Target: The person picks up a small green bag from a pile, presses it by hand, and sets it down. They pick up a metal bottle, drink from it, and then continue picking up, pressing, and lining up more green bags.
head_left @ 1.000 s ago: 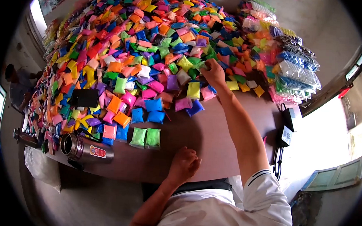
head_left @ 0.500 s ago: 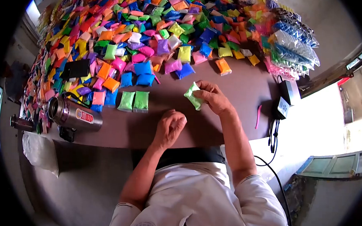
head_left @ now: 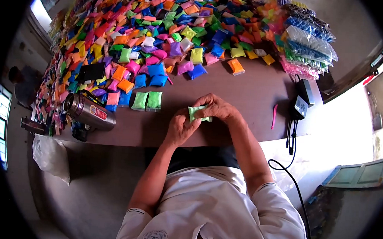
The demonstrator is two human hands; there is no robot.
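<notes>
A small light-green packet (head_left: 192, 112) is held up over the table, between my two hands. My right hand (head_left: 219, 109) grips it from the right, with the fingers bent over its top and side. At its lower left, my left hand (head_left: 181, 128) has its thumb and curled fingers closed on the packet's edge. Part of the packet is hidden behind the fingers. To the left, two more green packets (head_left: 154, 100) lie flat side by side on the brown table (head_left: 248, 92).
A large heap of colourful packets (head_left: 161, 37) covers the back and left. A steel flask (head_left: 91, 111) lies at the left front, by a black flat object (head_left: 92, 71). Clear bags (head_left: 310, 43) are stacked back right. A pink strip (head_left: 274, 116) and a black cabled box (head_left: 301, 106) are at right.
My right hand has brought the green packet down and left to my left hand. The left hand has risen slightly and now grips the packet too. The camera view has shifted a little.
</notes>
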